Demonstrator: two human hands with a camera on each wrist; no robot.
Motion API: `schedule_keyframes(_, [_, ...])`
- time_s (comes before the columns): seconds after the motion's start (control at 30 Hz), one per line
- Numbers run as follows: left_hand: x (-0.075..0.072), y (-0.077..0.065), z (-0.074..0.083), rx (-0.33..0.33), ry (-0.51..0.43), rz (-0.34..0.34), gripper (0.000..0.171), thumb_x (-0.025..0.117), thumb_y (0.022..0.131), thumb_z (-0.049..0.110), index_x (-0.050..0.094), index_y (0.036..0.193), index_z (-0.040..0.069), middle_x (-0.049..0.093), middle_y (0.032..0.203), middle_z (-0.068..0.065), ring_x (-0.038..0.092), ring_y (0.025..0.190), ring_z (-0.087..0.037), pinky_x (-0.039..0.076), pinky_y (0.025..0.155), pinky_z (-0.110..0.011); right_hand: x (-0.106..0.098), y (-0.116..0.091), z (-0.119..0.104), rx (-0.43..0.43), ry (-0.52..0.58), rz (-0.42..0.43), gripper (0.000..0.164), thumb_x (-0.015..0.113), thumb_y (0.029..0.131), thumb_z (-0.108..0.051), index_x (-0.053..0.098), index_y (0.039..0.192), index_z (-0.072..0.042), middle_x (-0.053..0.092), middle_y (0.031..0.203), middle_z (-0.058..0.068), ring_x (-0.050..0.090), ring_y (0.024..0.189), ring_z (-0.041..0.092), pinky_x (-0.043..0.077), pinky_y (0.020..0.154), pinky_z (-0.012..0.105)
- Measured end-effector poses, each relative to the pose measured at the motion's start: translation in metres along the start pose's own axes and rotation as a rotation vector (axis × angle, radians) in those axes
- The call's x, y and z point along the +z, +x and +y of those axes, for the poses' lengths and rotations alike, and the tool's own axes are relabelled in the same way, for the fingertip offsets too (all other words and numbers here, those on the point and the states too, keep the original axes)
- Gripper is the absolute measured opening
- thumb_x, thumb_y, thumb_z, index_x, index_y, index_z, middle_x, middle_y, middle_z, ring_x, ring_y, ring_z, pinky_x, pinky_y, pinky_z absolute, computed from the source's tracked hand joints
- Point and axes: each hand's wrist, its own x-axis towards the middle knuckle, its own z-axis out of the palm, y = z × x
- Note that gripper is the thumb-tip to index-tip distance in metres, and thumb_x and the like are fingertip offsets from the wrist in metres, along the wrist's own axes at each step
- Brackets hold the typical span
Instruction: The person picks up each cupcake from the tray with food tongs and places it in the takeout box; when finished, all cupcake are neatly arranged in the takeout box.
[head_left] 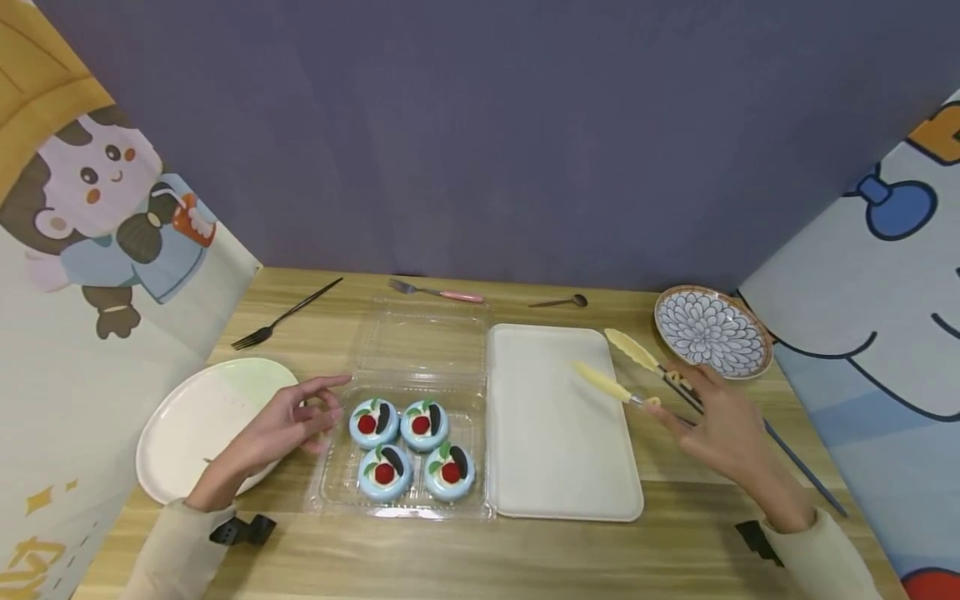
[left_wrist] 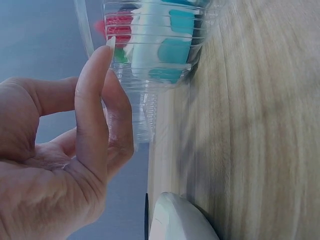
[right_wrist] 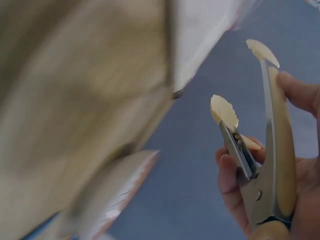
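A clear plastic box with its lid folded back holds several light-blue toy cakes, each topped with a red berry, a green leaf and a dark cookie. My left hand hovers at the box's left wall, fingers loosely bent around nothing; whether a fingertip touches the plastic, I cannot tell. My right hand grips metal tongs with pale-yellow scalloped tips, which stand apart. In the head view, the tongs reach over the right part of a white rectangular tray, beside the box.
An off-white oval plate lies under the left forearm. Along the back are a black fork, a pink-handled fork and a small dark spoon. A flower-patterned plate sits back right, with a dark stick nearer the right edge.
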Motion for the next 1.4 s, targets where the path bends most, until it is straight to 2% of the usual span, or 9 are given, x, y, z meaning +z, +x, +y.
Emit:
schedule_keyframes(0.1, [-0.001,0.0,-0.001,-0.007,-0.002,0.0,0.057,0.061,0.096,0.006,0.039,0.148,0.003,0.05,0.107,-0.02,0.067,0.081,-0.019,0.064,0.059,-0.044,0.002,-0.014,0.02,0.048,-0.029,0.029,0.068,0.076,0.081,-0.047,0.059,0.13,-0.004,0.058,0.126,0.031,0.063,0.079,0.047,0.05,0.053,0.056])
schedule_keyframes(0.2, [-0.003,0.0,-0.001,-0.017,-0.006,0.003,0.057,0.061,0.096,0.006,0.039,0.148,0.004,0.05,0.107,-0.019,0.068,0.084,-0.021,0.064,0.059,-0.045,0.007,-0.026,0.036,0.06,-0.035,0.069,0.065,0.077,0.081,-0.044,0.06,0.125,0.0,0.06,0.117,0.03,0.062,0.084,0.049,0.05,0.059,0.061])
schedule_keyframes(0.37, [-0.003,0.0,-0.003,-0.023,-0.002,-0.005,0.058,0.06,0.096,0.007,0.038,0.149,0.004,0.051,0.11,-0.02,0.068,0.085,-0.021,0.064,0.06,-0.045,0.016,-0.042,0.053,0.073,-0.057,0.122,0.061,0.079,0.079,-0.043,0.063,0.118,0.001,0.062,0.106,0.029,0.062,0.076,0.047,0.049,0.051,0.056])
schedule_keyframes(0.47, [-0.002,0.0,-0.005,-0.025,-0.002,-0.006,0.058,0.06,0.096,0.005,0.038,0.149,0.004,0.051,0.111,-0.021,0.068,0.084,-0.02,0.064,0.059,-0.045,0.02,-0.048,0.058,0.136,-0.058,0.092,0.065,0.077,0.08,-0.047,0.062,0.121,0.001,0.06,0.11,0.031,0.061,0.072,0.047,0.048,0.046,0.051])
schedule_keyframes(0.6, [-0.001,0.0,-0.006,-0.016,-0.001,-0.008,0.057,0.06,0.096,0.005,0.039,0.148,0.004,0.05,0.109,-0.02,0.068,0.083,-0.019,0.064,0.058,-0.045,0.026,-0.054,0.06,0.229,-0.083,0.034,0.074,0.074,0.08,-0.055,0.058,0.127,-0.001,0.056,0.117,0.033,0.061,0.077,0.05,0.047,0.047,0.051])
schedule_keyframes(0.8, [-0.002,0.0,-0.005,-0.007,0.004,-0.009,0.057,0.061,0.096,0.007,0.039,0.149,0.004,0.05,0.108,-0.019,0.067,0.081,-0.016,0.064,0.058,-0.045,0.033,-0.061,0.059,0.215,-0.098,0.07,0.075,0.078,0.076,-0.054,0.06,0.123,0.003,0.059,0.108,0.029,0.06,0.077,0.045,0.046,0.047,0.047])
schedule_keyframes(1.07, [-0.001,-0.001,-0.005,-0.018,0.004,-0.001,0.058,0.061,0.095,0.005,0.038,0.149,0.004,0.051,0.11,-0.02,0.068,0.083,-0.021,0.064,0.058,-0.044,0.035,-0.068,0.049,0.324,-0.071,-0.032,0.087,0.073,0.079,-0.06,0.053,0.128,0.008,0.051,0.117,0.031,0.059,0.077,0.043,0.048,0.046,0.046])
schedule_keyframes(1.23, [-0.001,-0.001,-0.005,-0.019,0.005,-0.002,0.058,0.061,0.095,0.005,0.039,0.149,0.004,0.051,0.11,-0.02,0.069,0.084,-0.021,0.064,0.058,-0.045,0.035,-0.072,0.047,0.326,-0.081,-0.044,0.086,0.073,0.079,-0.06,0.053,0.126,0.009,0.053,0.115,0.032,0.059,0.074,0.041,0.046,0.043,0.042])
schedule_keyframes(1.4, [-0.002,0.0,-0.005,-0.019,0.006,-0.005,0.058,0.061,0.095,0.006,0.039,0.148,0.004,0.051,0.111,-0.019,0.069,0.085,-0.021,0.064,0.059,-0.045,0.033,-0.073,0.047,0.337,-0.111,-0.096,0.089,0.07,0.08,-0.064,0.052,0.129,0.008,0.051,0.121,0.033,0.058,0.068,0.036,0.037,0.04,0.033])
